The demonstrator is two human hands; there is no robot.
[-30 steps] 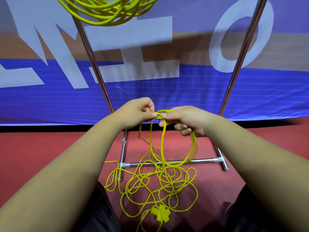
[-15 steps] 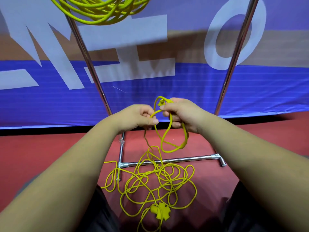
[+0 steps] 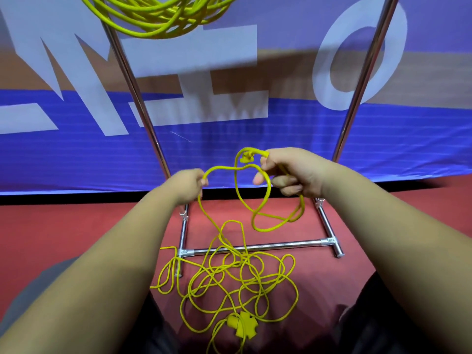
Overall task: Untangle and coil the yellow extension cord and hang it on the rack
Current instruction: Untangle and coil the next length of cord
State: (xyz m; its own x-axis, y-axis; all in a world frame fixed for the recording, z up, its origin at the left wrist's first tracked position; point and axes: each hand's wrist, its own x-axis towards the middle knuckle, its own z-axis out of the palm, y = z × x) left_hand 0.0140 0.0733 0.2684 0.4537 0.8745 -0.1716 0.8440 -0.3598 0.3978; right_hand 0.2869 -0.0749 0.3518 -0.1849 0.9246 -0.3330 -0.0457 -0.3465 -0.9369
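Yellow extension cord (image 3: 267,228) between hands: left hand (image 3: 187,186) pinches strand, right hand (image 3: 296,172) curls round small loops; tangle below fingers on red floor (image 3: 76,226).

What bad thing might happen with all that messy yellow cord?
1. The tangled yellow extension cord lies across the bottom bar of the shiny metal rack; pulling it up might snag it there.
2. The left hand and right hand hold loops apart; a hard tug might tighten the tangle below.
3. The yellow cross-shaped socket end lies near the person's legs, so it might get stepped on.
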